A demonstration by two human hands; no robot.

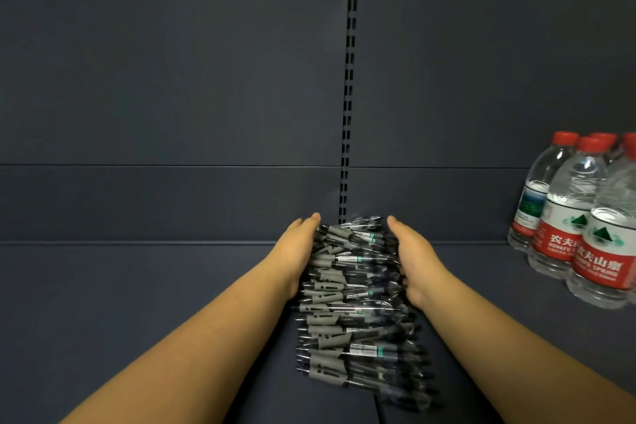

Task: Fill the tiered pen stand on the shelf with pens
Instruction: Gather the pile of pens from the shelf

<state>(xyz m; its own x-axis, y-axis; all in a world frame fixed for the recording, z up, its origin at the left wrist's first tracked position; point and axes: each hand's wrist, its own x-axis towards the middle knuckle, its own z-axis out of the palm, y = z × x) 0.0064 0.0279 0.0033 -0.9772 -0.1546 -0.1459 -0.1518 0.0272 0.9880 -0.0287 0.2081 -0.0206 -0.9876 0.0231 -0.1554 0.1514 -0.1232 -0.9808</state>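
Two flat hands — left hand [298, 253], right hand [418, 260] — flanking stacked pens [356, 303]; bottles [581, 217] well right.

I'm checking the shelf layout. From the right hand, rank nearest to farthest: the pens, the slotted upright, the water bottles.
From the right hand:
1. Pens: touching it, stacked between both hands.
2. Slotted upright: just behind, on the back panel.
3. Water bottles: far right on the shelf.

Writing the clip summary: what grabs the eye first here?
A tall tiered stack of grey-gripped pens at centre, on the dark shelf, pressed between the left hand and right hand, fingers straight. Red-capped water bottles stand at the far right.
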